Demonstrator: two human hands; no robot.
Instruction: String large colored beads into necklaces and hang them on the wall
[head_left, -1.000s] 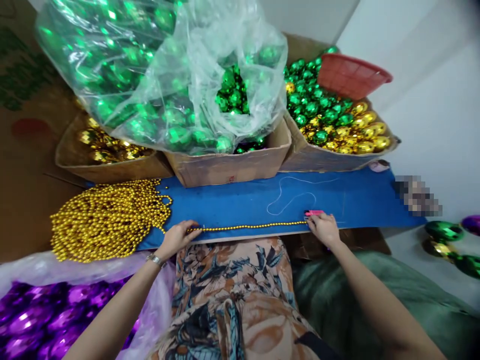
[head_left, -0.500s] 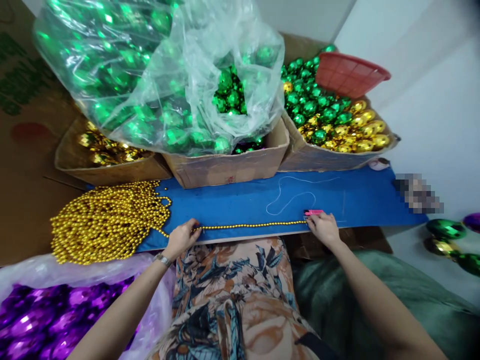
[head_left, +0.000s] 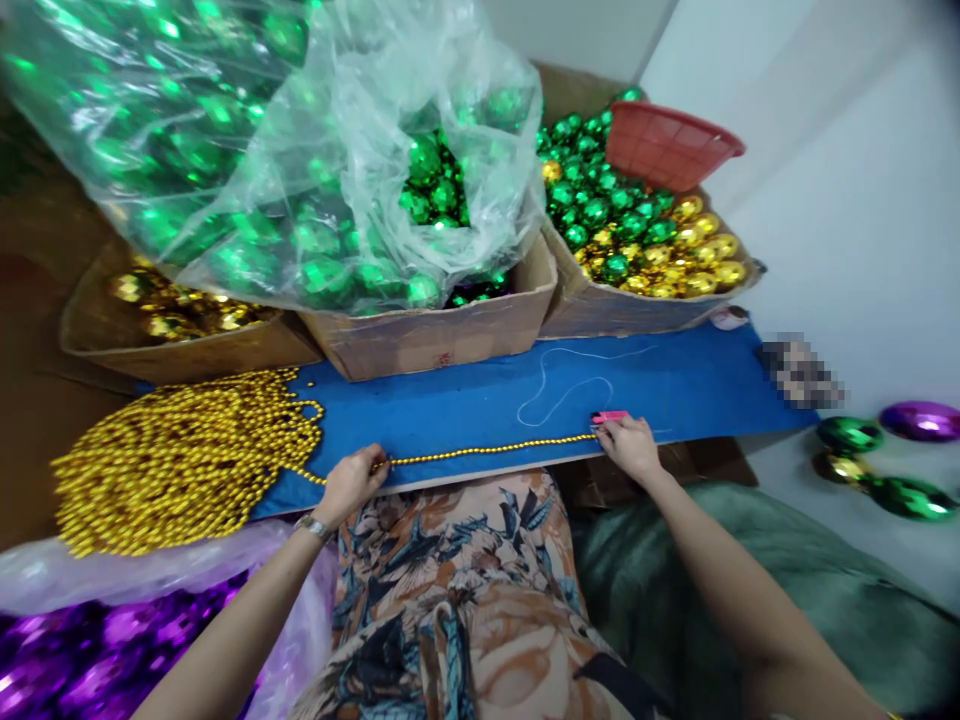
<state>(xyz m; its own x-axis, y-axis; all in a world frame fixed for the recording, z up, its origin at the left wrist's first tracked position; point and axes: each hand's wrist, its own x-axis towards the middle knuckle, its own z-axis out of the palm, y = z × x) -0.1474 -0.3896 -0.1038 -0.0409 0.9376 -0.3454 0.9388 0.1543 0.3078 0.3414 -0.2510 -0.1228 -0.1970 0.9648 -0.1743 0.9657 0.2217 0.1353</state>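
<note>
A gold bead strand (head_left: 487, 449) stretches between my two hands along the front edge of the blue table. My left hand (head_left: 355, 482) pinches the strand near the large gold bead coil (head_left: 187, 455), from which the strand runs out. At the other end, my right hand (head_left: 631, 446) has its fingers closed on the strand's tip. A pink object (head_left: 611, 417), perhaps a lighter or small cutter, lies right at the right fingertips; whether I grip it I cannot tell. Behind the strand, a thin pale thread (head_left: 551, 410) curls on the blue surface (head_left: 442, 410).
Cardboard boxes (head_left: 442, 345) line the back, holding gold and green shiny beads. A clear plastic bag (head_left: 247, 200) of green balls bulges over them. A red basket (head_left: 671, 145) rests on the right box. Purple balls (head_left: 120, 640) fill a bag at lower left.
The whole view has shifted, moving the scene slightly left in the picture. Both hands keep their hold, and the strand bows a little more than before.
</note>
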